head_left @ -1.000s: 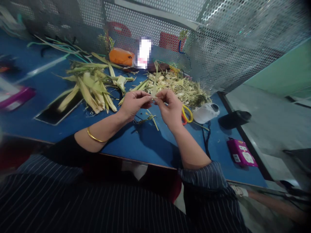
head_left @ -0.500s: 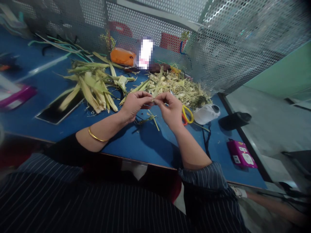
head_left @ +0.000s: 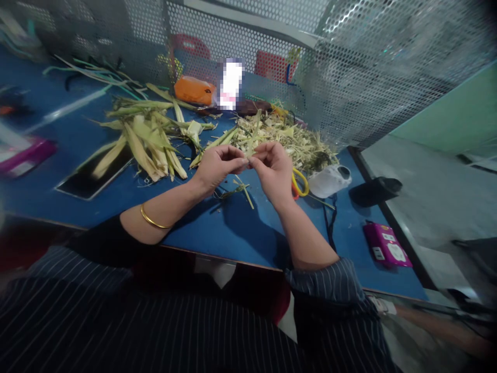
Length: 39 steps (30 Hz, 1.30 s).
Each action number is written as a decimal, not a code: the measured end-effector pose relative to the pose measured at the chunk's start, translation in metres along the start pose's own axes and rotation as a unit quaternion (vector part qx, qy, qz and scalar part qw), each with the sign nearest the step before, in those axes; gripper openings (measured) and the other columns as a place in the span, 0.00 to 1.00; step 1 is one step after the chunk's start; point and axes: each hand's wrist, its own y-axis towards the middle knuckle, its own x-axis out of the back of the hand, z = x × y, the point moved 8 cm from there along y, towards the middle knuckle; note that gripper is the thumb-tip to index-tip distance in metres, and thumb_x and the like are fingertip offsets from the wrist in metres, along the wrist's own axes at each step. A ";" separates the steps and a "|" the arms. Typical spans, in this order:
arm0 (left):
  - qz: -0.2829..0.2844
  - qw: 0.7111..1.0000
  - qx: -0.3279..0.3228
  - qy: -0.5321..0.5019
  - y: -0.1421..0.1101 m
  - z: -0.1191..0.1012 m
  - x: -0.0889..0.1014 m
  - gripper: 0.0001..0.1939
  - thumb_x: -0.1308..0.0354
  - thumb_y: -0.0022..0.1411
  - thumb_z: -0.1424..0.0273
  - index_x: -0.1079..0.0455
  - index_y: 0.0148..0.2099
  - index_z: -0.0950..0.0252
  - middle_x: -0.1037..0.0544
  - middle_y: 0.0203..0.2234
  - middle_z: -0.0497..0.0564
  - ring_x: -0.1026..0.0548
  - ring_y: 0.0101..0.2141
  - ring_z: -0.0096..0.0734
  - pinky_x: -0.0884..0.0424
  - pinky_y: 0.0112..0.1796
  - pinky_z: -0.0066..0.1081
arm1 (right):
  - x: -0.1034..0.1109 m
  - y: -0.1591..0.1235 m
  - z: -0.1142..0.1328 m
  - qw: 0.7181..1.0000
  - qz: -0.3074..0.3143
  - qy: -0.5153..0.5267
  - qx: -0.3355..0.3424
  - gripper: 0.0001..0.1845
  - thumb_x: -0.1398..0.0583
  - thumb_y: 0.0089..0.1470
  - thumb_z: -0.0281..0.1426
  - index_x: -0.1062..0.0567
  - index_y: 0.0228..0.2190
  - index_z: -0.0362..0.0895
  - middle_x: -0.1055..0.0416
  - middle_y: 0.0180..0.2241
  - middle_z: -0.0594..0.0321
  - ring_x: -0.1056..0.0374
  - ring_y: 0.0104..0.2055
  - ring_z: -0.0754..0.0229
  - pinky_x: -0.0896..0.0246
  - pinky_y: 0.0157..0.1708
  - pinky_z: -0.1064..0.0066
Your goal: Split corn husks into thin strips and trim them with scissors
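Between the fingertips of my two hands is a thin, pale green corn husk strip (head_left: pixel 255 132), its upper end pointing away from me. My left hand (head_left: pixel 217 168) pinches its near end between thumb and forefinger. Right against it, my right hand (head_left: pixel 274 173) pinches the same end; the thumbs nearly touch. Past my hands spreads a heap of husk scraps (head_left: pixel 298 142). To the left lies a bundle of long corn husks (head_left: pixel 149 140). Scissors with yellow and orange handles (head_left: pixel 301 182) lie partly hidden behind my right hand. A few husk bits (head_left: pixel 243 191) rest on the table beneath.
A perforated metal screen (head_left: pixel 240 36) borders the blue table (head_left: pixel 248 238) at the back. A white roll (head_left: pixel 330 181), a black cylinder (head_left: pixel 375 190) and a purple pack (head_left: pixel 387 244) stand on the right. At the back are an orange packet (head_left: pixel 194 90) and a bright, blurred-out screen (head_left: pixel 231 83).
Both hands stay pinched together in nearly the same place. The husk strip's upper end has tilted to the right and sits slightly lower, and the fingers have shifted a little on it.
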 end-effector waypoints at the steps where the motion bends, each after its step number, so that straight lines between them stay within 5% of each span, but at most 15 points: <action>1: -0.003 1.000 0.002 0.002 0.000 0.000 0.001 0.09 0.31 0.45 0.71 0.27 0.30 0.68 0.24 0.24 0.48 0.26 0.26 0.24 0.27 0.33 0.28 | -0.001 0.000 -0.001 1.000 0.003 0.008 -0.006 0.10 0.39 0.50 0.28 0.35 0.34 0.48 0.30 0.25 0.71 0.30 0.29 0.65 0.35 0.33 0.69; 10: -0.012 0.999 0.041 -0.003 0.004 0.002 0.008 0.09 0.32 0.47 0.68 0.26 0.30 0.68 0.23 0.23 0.49 0.26 0.23 0.24 0.28 0.31 0.28 | -0.007 0.002 -0.008 0.994 0.064 0.068 -0.060 0.04 0.38 0.49 0.30 0.29 0.26 0.44 0.30 0.24 0.69 0.32 0.29 0.66 0.34 0.35 0.69; 14: -0.012 0.999 0.041 -0.029 0.003 0.004 0.006 0.13 0.31 0.48 0.63 0.25 0.32 0.67 0.22 0.26 0.50 0.26 0.24 0.23 0.28 0.32 0.27 | -0.004 0.001 -0.009 0.993 0.022 0.094 -0.065 0.04 0.38 0.49 0.30 0.30 0.27 0.45 0.30 0.24 0.69 0.32 0.28 0.67 0.34 0.36 0.69; 34: -0.007 0.996 0.088 -0.014 0.000 0.011 0.003 0.11 0.31 0.46 0.70 0.30 0.30 0.68 0.24 0.21 0.47 0.23 0.23 0.27 0.26 0.31 0.29 | -0.007 -0.002 -0.014 0.999 -0.025 0.019 -0.030 0.08 0.39 0.51 0.35 0.29 0.25 0.44 0.32 0.23 0.67 0.34 0.28 0.66 0.36 0.33 0.70; 39: -0.030 0.998 0.056 0.004 0.002 0.006 0.006 0.09 0.32 0.46 0.72 0.29 0.28 0.68 0.26 0.20 0.47 0.25 0.22 0.25 0.26 0.31 0.29 | -0.002 -0.001 -0.018 0.998 -0.049 0.024 -0.034 0.08 0.39 0.52 0.35 0.28 0.26 0.44 0.30 0.26 0.66 0.34 0.27 0.66 0.37 0.31 0.71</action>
